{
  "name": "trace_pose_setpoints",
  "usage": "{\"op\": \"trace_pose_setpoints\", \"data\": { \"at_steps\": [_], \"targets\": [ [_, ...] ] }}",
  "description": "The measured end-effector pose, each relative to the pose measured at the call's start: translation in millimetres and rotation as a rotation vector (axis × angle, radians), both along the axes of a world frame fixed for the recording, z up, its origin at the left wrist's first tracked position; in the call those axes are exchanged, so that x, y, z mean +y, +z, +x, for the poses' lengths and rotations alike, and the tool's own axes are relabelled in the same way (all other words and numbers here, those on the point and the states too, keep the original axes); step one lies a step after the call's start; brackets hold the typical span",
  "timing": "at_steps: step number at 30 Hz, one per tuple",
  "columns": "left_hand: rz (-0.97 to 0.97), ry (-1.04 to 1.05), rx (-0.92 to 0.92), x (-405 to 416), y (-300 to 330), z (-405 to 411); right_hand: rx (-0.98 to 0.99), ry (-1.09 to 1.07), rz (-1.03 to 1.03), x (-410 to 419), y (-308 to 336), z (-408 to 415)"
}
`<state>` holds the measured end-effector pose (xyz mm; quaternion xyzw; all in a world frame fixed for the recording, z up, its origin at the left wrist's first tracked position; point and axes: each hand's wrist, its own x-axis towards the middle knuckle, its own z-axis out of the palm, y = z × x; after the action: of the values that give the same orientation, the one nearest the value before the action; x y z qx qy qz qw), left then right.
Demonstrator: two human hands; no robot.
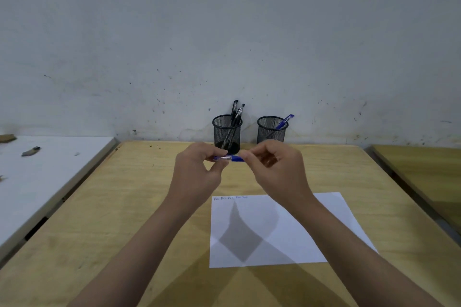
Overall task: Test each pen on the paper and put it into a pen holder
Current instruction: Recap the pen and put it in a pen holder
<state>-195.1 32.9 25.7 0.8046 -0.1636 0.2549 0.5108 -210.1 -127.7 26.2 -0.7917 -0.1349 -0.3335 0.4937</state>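
Above the table (104, 207), both hands' fingers (220, 166) pinch a level blue pen (230, 158), seemingly at its ends.

Two black mesh cylindrical pen holders stand at the wooden table's (124, 207) far edge against the wall: the left holder (226, 134) with black pens, the right holder (272, 131) with one blue pen. A clear gap separates them. Bare tabletop lies between the holders and the white paper sheet (299, 244), with both hands raised above that stretch.
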Motion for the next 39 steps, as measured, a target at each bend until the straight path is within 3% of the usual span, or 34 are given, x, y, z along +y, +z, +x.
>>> {"op": "trace_pose_setpoints", "data": {
  "at_steps": [3,6,9,15,20,26,33,39],
  "targets": [
    [0.040,-0.022,0.028,-3,5,5,-0.125,-0.020,-0.275,-18,4,13],
    [0.057,-0.051,0.032,-6,14,11,-0.011,0.031,-0.314,-26,7,18],
    [0.084,-0.084,0.003,-11,21,17,-0.087,0.024,-0.346,-31,6,24],
    [0.135,-0.031,-0.176,-34,20,45,-0.086,-0.015,-0.290,-54,16,41],
    [0.219,-0.088,-0.022,-73,2,88,-0.003,-0.107,0.009,-91,46,76],
    [0.385,-0.114,0.171,-119,-25,148,-0.061,-0.287,0.096,-116,39,133],
    [0.423,-0.064,0.186,-138,-39,178,0.062,-0.361,0.089,-119,-6,174],
    [0.423,-0.069,0.170,-139,-47,182,0.168,-0.449,-0.097,-118,-31,178]
  ]
}}
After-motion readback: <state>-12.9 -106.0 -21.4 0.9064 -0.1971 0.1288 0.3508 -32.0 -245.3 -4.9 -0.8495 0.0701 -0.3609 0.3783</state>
